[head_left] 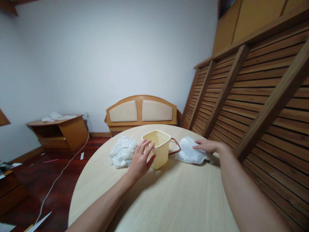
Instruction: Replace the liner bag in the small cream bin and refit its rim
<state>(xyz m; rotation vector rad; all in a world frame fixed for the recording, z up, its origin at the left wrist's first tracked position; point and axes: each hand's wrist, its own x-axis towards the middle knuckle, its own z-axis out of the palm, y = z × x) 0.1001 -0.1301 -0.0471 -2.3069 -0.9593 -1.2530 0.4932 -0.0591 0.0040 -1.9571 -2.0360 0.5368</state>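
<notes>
A pale yellow plastic bucket [162,154] stands upright on the round table, its brown handle [178,147] sticking out to the right. My left hand [141,159] is at the bucket's near left side with fingers spread; whether it touches the wall I cannot tell. Left of the bucket lies a crumpled white plastic bag [122,151]. To the right is another white bag [188,153], flatter and smoother. My right hand [207,145] rests over the right part of that bag, fingers stretched out. The bucket's floor is hidden.
The round light-wood table [183,193] fills the foreground. Behind it stands a headboard [141,111] with cream panels. A slatted wooden frame [246,87] leans on the right. At left are a low cabinet [74,132] with papers and a white cable [64,172] on the floor.
</notes>
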